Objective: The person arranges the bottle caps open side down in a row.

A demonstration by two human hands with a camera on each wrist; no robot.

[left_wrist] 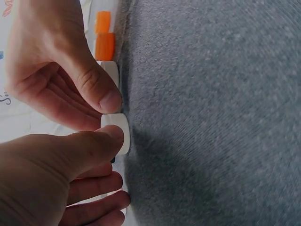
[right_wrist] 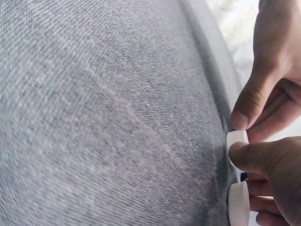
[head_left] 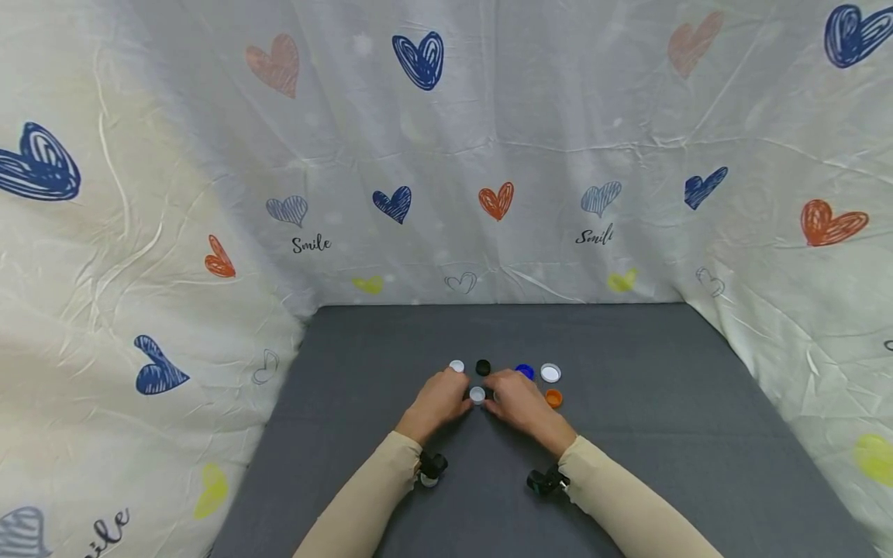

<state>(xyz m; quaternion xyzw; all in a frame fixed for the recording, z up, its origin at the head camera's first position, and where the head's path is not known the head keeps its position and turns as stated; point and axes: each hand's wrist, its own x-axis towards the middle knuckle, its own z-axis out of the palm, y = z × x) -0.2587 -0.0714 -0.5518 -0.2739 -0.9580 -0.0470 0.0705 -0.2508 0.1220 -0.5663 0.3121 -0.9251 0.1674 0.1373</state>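
Note:
A small white bottle cap (head_left: 477, 395) lies on the grey cloth between both hands. My left hand (head_left: 438, 399) holds its left side, the thumb (left_wrist: 113, 134) lying over the cap's near face. From the other side my right hand (head_left: 519, 399) holds the same cap, its thumb (right_wrist: 239, 153) overlapping the cap's wall. The fingers of both hands reach behind and are partly hidden. Another white cap (head_left: 456, 366) sits right at the left fingertips, and a black cap (head_left: 483, 368) is just beyond the hands. A further white cap (right_wrist: 239, 205) stands beside the right fingers.
Past the right hand are a blue cap (head_left: 525, 372), a white cap (head_left: 550, 373) and an orange cap (head_left: 553, 398). Each wrist carries a black camera (head_left: 547, 481). A heart-printed white curtain (head_left: 488, 101) encloses the grey-covered table (head_left: 628, 364) at the back and sides.

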